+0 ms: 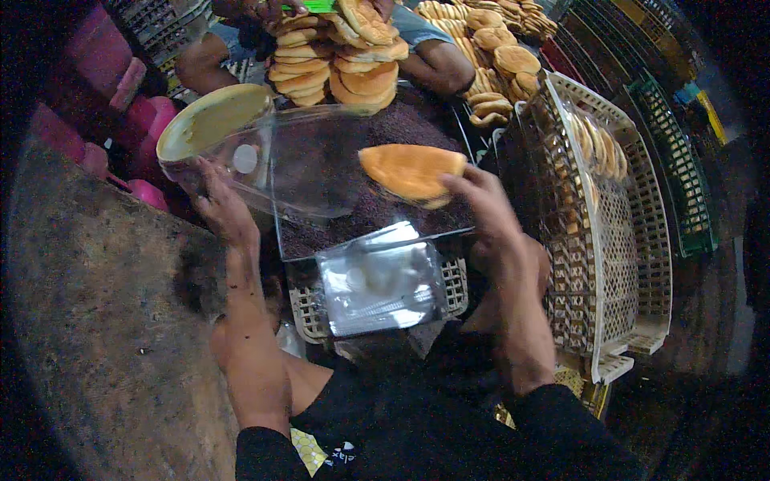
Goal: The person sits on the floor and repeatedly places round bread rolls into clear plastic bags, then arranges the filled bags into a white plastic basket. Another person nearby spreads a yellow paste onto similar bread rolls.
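My left hand (224, 207) grips a clear plastic bag (313, 171), which spreads to the right and carries a round white spot. A folded flat bread (412, 171), golden brown and blurred by motion, is in my right hand (484, 195). Both the bag and the bread are above a shallow tray of dark granules (415, 123). Just beyond my left hand a pale bowl (219, 120) has a yellowish smear inside. Nearer my body, a stack of clear plastic bags (382, 282) lies on a light plastic crate (456, 282).
Stacked flat breads (364, 81) stand at the tray's far side, before another person's arms (442, 63). More breads (514, 57) are piled at the far right. A white plastic crate (619, 258) with packed breads stands right. Left is a worn brown surface (120, 312).
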The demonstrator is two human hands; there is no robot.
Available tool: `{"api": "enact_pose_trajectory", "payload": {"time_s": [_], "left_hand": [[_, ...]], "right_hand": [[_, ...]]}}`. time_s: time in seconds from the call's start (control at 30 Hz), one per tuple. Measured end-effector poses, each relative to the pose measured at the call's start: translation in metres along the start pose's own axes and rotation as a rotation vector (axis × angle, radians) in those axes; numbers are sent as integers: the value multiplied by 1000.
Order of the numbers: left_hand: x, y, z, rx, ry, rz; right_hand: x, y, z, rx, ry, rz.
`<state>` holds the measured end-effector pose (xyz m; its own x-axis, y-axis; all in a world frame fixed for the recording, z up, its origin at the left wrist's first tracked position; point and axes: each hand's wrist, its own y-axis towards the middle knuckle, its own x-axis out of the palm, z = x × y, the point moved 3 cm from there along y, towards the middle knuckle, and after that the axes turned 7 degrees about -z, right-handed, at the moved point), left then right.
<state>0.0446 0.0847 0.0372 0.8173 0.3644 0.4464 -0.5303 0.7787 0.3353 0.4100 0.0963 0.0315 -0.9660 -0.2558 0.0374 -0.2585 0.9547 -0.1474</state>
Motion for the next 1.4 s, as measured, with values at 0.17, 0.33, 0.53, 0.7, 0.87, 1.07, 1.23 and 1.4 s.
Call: {"api": "enact_pose_trajectory", "payload": {"time_s": [0.17, 0.33, 0.53, 0.7, 0.87, 1.07, 1.23, 1.4], "left_hand": [[-5, -2, 5, -13, 889, -21], [90, -80, 15, -141, 101, -317], [97, -102, 28, -354, -67, -304], [71, -85, 18, -545, -531, -133], [78, -105, 3, -461, -293, -353], [111, -145, -19, -652, 365, -1025], [123, -201, -71, -604, 1401, -1519], [110, -202, -136, -780, 1155, -1644]], "right_hand": [[-45, -77, -79, -164, 298, -47], [-9, -48, -69, -191, 223, -10], [74, -72, -89, -203, 145, -107], [129, -90, -108, -1040, -818, 406], [148, -100, -110, -965, -1500, 280], [-62, -86, -164, -446, -1463, 553], [-249, -139, -147, -24, -1496, 839], [-266, -115, -155, 177, -1214, 674]]}}
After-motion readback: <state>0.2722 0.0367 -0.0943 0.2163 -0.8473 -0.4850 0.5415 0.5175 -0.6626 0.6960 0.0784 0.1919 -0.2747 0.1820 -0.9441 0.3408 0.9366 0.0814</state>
